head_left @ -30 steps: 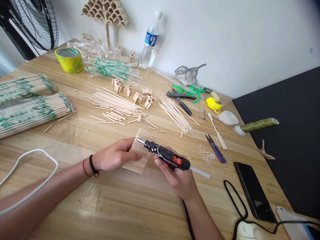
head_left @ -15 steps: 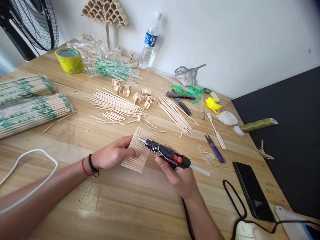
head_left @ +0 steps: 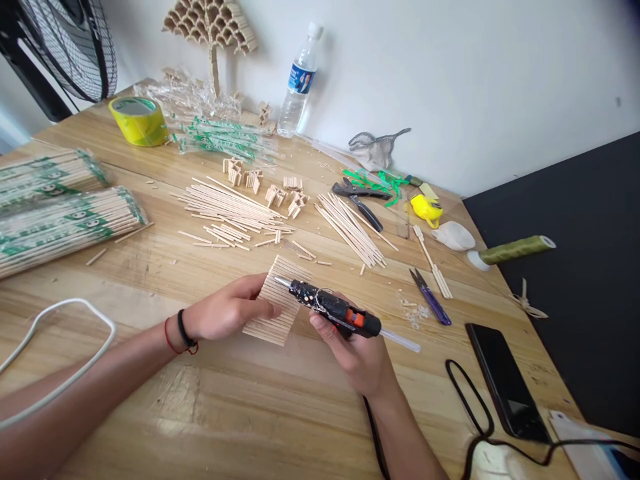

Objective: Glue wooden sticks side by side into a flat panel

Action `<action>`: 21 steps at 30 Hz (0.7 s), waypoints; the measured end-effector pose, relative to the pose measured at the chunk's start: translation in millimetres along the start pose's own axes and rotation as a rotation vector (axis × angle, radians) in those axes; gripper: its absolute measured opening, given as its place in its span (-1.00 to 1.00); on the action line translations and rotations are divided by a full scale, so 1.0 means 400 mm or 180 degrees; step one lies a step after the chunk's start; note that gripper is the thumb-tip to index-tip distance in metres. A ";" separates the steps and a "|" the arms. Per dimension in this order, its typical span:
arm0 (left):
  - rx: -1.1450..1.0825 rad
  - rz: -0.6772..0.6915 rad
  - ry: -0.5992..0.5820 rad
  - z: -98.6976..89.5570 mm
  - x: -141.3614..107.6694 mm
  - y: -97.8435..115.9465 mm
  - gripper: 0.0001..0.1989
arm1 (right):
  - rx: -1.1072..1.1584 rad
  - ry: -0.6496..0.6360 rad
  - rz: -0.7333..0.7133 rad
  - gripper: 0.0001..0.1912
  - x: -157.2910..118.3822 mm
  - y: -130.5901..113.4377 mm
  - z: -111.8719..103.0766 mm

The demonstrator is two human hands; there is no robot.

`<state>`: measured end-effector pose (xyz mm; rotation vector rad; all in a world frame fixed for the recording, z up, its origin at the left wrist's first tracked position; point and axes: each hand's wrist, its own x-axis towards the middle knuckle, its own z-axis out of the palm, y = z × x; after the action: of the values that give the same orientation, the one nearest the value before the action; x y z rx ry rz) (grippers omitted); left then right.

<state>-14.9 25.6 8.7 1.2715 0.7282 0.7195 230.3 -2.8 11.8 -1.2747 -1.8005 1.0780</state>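
Observation:
My left hand [head_left: 233,310] grips the left edge of a flat panel of wooden sticks [head_left: 273,328], its thumb lying across the top face. The sticks lie side by side in parallel rows. A black hot glue gun [head_left: 327,303] with an orange part is held in my right hand [head_left: 363,353], fingers wrapped round its handle. The gun's metal nozzle points left, over the upper part of the panel; whether it touches the wood I cannot tell. A clear glue stick [head_left: 400,340] pokes out of the gun's back end.
Loose sticks [head_left: 230,207] and small glued stick pieces [head_left: 277,195] lie beyond my hands. To the right are scissors [head_left: 431,297], pliers [head_left: 363,200], a phone [head_left: 507,380] and a black cord [head_left: 470,400]. Bagged sticks [head_left: 70,220] and a white cable [head_left: 100,317] occupy the left.
The panel and the glue gun have shifted very slightly. Both hands keep the same hold.

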 end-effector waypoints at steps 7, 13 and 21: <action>-0.0736 -0.0311 0.0312 -0.010 -0.006 -0.034 -0.62 | 0.0061 0.0008 0.0088 -0.63 0.009 0.004 -0.016; -0.0713 -0.0421 0.0349 -0.008 -0.016 -0.019 -0.65 | 0.0361 -0.0096 0.0087 -0.64 0.016 0.009 -0.026; -0.0955 -0.0342 0.0539 -0.005 -0.013 -0.022 -0.61 | 0.0727 0.0003 0.0370 -0.52 0.035 0.027 -0.016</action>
<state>-18.8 21.1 0.2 0.9002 0.7869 0.8213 236.1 14.1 5.9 -1.2515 -1.5666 1.3059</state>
